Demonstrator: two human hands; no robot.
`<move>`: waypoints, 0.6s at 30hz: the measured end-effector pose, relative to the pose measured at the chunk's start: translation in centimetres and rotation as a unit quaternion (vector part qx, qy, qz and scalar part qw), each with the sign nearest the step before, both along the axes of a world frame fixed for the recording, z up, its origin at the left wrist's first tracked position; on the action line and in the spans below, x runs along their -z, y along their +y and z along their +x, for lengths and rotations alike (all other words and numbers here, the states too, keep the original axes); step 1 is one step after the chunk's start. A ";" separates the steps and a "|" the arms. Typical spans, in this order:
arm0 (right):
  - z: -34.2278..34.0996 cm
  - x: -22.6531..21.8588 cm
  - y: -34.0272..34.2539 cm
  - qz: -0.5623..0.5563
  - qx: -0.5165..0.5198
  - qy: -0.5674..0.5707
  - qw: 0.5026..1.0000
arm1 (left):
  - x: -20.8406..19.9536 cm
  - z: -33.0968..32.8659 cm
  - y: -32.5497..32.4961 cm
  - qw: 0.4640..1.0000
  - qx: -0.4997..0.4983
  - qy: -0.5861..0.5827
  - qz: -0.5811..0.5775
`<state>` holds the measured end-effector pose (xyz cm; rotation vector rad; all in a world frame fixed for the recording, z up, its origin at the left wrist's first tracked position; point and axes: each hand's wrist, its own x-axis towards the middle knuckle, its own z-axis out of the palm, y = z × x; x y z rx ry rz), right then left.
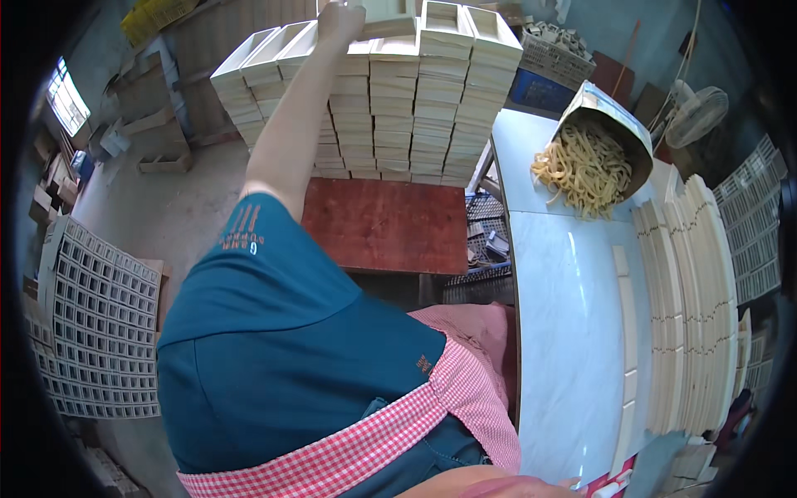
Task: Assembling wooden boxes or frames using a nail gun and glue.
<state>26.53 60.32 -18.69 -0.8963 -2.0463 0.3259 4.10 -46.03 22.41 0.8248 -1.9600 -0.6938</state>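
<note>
My left arm reaches forward in a teal sleeve to the top of tall stacks of pale wooden boxes (390,108). At the upper edge of the view, my left hand (339,23) is closed on the end of a shallow pale wooden box (388,26), which is at the top of the middle stacks. Whether this box rests on the stack or is lifted, I cannot tell. Below, the stacks stand on a reddish-brown wooden board (386,224). My right hand does not show clearly in this view.
To the right is a pale table (564,332) with a tipped container of yellowish bands (589,162) and rows of thin wooden strips (689,307). A fan (697,112) stands behind it. At the left leans a lattice panel (104,324). Crates (552,62) sit at the back.
</note>
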 end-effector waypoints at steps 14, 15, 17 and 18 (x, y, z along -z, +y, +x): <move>0.0 -13.7 -18.8 -0.035 0.012 -0.271 0.962 | 8.1 -13.7 -17.1 0.950 0.049 -0.130 0.279; -0.9 -14.0 -19.6 -0.044 -0.010 -0.253 0.967 | 8.8 -13.9 -20.0 0.944 0.073 -0.124 0.298; -3.1 -13.9 -21.2 -0.069 -0.053 -0.215 0.973 | 9.6 -12.5 -26.6 0.929 0.121 -0.112 0.332; -4.2 -12.4 -21.2 -0.099 -0.081 -0.193 0.973 | 6.6 -10.0 -30.2 0.927 0.140 -0.105 0.331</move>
